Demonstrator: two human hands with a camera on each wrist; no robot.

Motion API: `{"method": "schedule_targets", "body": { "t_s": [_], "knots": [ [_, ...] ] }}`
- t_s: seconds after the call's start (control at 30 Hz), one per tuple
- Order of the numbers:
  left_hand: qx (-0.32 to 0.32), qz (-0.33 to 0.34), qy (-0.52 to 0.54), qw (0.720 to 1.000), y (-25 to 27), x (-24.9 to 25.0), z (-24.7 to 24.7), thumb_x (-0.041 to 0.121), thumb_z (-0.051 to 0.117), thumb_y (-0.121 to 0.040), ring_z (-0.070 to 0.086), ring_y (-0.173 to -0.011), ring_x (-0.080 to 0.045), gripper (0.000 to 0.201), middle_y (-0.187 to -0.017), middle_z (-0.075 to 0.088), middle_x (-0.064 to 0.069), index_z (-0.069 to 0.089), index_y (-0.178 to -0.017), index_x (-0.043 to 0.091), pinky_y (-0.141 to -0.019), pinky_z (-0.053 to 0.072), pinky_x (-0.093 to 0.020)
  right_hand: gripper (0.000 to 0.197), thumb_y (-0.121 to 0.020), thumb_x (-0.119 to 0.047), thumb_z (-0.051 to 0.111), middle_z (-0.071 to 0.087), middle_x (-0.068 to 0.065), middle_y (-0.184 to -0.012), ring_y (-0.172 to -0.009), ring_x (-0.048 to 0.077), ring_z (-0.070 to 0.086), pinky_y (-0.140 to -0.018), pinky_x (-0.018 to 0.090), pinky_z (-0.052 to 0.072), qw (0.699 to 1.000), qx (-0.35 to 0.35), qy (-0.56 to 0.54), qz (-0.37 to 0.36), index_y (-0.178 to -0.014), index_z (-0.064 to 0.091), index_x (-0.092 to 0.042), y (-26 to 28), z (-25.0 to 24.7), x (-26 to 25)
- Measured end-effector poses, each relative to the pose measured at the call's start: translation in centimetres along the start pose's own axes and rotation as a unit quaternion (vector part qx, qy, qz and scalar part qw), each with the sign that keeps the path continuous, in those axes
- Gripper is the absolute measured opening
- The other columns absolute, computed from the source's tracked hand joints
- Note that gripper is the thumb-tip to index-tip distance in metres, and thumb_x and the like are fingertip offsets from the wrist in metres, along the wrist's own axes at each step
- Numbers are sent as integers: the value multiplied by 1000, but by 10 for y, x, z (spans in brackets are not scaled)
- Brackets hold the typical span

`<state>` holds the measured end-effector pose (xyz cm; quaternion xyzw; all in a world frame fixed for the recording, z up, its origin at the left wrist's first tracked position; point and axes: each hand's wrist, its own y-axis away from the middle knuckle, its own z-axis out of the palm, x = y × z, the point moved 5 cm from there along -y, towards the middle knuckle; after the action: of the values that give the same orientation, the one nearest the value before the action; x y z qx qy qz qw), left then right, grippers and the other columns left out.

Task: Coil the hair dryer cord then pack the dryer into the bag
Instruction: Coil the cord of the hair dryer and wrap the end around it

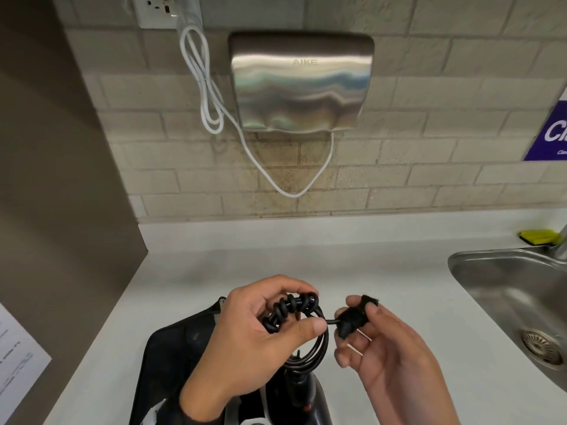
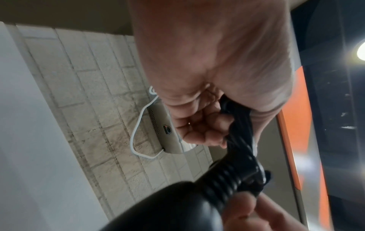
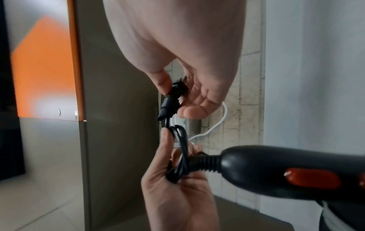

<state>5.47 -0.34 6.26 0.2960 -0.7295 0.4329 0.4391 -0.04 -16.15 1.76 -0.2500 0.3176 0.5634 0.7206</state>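
- Step in hand, as judged: securing the tail of the coiled cord; packing not begun.
- Left hand: fingers and thumb curled round the cord, gripping a bundle of black loops with several tight turns wound across its top.
- Right hand: thumb and fingers pinching the plug; a short run of cord joins plug to bundle.
- Hair dryer: black, hanging below the bundle, above the bag, a dark item lying on the white surface under both hands.
- To do it well, as judged: keep the left grip firm so the loops do not spring apart; pass the plug through or under the wound turns and draw it snug; leave the cord slack where it enters the handle, so the strain relief is not bent hard.
- Head view only: the wound turns on the bundle, the bag's place, and the sink at the right.
- Right wrist view only: the plug's metal prongs, the ribbed strain relief, and an orange-red switch on the handle.
- Left wrist view: blurred; palm and gripped cord close up, little else of use.
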Motion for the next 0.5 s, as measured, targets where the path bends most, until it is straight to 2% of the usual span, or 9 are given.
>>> {"method": "schedule_targets", "body": {
  "t_s": [0.1,0.17,0.23,0.27,0.33,0.4,0.47,0.5],
  "knots": [
    [-61,-5,-8,998,2,6,3,17,80,-76,52,-57,-8,27,-63,56,-17,73,-98,32,-63,46,-20,67,-27,-31,95,66,24,-78,-60,30,61,-44,36,47,999,-34,14,10,-83,73,-1,5,-9,-1],
    [-87,-5,-13,996,4,12,4,9,78,-79,52,-57,-7,32,-66,57,-17,72,-100,33,-68,47,-19,66,-35,-36,94,66,25,-83,-66,31,62,-50,38,50,996,-83,23,21,-87,73,-1,13,-13,-4],
    [-101,-5,-21,995,4,17,6,6,77,-80,57,-61,-14,35,-75,65,-12,72,-100,34,-75,48,-18,68,-43,-46,91,66,26,-84,-66,33,60,-53,39,51,992,-107,43,53,-89,72,0,20,-14,-2],
    [-104,-6,-26,994,4,19,6,5,76,-80,62,-67,-18,36,-81,69,-7,72,-99,35,-78,49,-18,69,-44,-49,90,65,27,-81,-63,34,57,-51,38,50,991,-98,46,78,-87,72,2,22,-17,2],
    [-110,-5,-36,993,4,23,7,3,75,-81,69,-87,-15,37,-94,74,5,72,-97,36,-86,51,-19,71,-43,-52,89,58,30,-73,-57,33,52,-42,37,44,987,-46,69,138,-80,70,5,22,-27,14],
    [-116,-2,-44,992,3,25,9,2,73,-82,68,-102,-11,36,-101,74,12,72,-98,34,-95,48,-20,58,-56,-45,84,54,29,-73,-53,28,50,-41,30,41,970,0,121,211,-77,67,7,21,-36,29],
    [-123,-1,-49,991,2,28,11,5,72,-83,67,-104,-11,34,-101,74,11,72,-100,34,-100,46,-24,37,-77,-27,72,57,27,-71,-51,27,53,-44,28,42,944,12,139,298,-80,63,9,27,-42,45],
    [-128,-2,-51,990,2,29,12,7,71,-83,67,-102,-15,34,-100,74,7,71,-101,35,-101,47,-29,31,-82,-22,70,61,27,-71,-53,28,56,-47,30,43,930,2,130,343,-82,63,9,31,-43,53]
  ]
}}
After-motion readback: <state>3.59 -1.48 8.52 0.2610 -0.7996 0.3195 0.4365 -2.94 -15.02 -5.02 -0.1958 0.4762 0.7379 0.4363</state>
